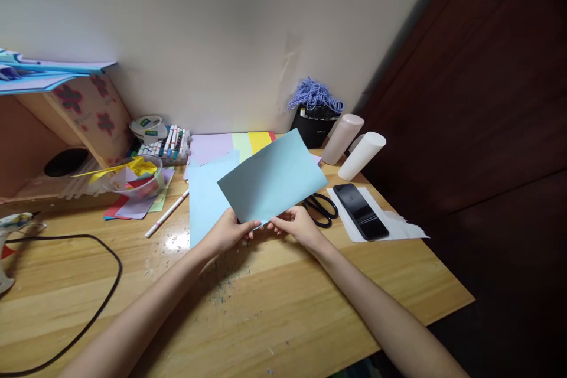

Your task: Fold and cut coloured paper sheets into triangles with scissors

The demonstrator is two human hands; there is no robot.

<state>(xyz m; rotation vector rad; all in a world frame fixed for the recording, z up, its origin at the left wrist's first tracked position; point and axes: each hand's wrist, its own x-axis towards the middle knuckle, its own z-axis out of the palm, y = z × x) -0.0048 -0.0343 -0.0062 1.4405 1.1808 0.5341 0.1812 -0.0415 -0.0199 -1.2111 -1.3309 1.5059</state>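
Observation:
A light blue sheet of paper is held up, tilted, above the table. My left hand pinches its near edge between thumb and fingers. Close beside it, my right hand grips the same edge, the two thumbs almost meeting. Another light blue sheet lies flat on the table behind my left hand. Black-handled scissors rest just beyond my right hand, their blades hidden by the raised paper.
Lilac paper and other coloured sheets lie by the wall. To the right are a phone and two cylinders, one white. At left sit a marker, a bowl of paper scraps and a black cable.

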